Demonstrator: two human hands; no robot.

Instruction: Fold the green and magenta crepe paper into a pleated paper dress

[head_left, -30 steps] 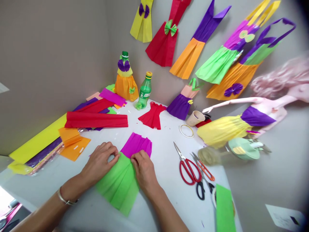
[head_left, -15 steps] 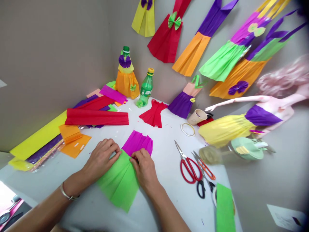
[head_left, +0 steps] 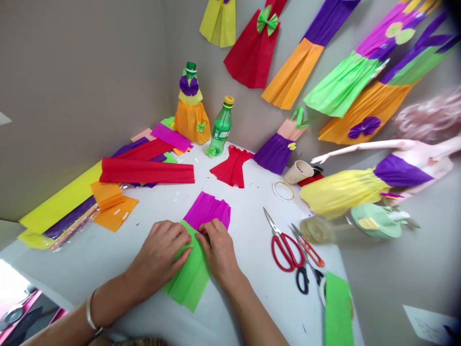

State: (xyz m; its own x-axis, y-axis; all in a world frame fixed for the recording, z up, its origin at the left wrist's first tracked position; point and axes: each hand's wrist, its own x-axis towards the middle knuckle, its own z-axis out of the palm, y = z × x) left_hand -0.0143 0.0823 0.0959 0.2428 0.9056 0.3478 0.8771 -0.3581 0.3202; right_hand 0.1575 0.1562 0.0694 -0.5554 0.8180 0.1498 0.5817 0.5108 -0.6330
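Two hands work the green crepe paper (head_left: 187,281): the right hand (head_left: 219,252) pinches its top edge against the magenta crepe paper (head_left: 207,209), fingers (head_left: 209,230) tight. Can't tell if the left hand (head_left: 158,252) pinches or presses. Keep those pleats even!

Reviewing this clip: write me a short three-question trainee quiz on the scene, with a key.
1. Short answer: Which two colours of the pleated crepe paper lie under the left hand and right hand?
2. True or false: The green plastic bottle is lying on its side.
3. Multiple choice: Which is nearer the red-handled scissors? A) the left hand B) the right hand

Key:
1. Green and magenta
2. False; it stands upright.
3. B
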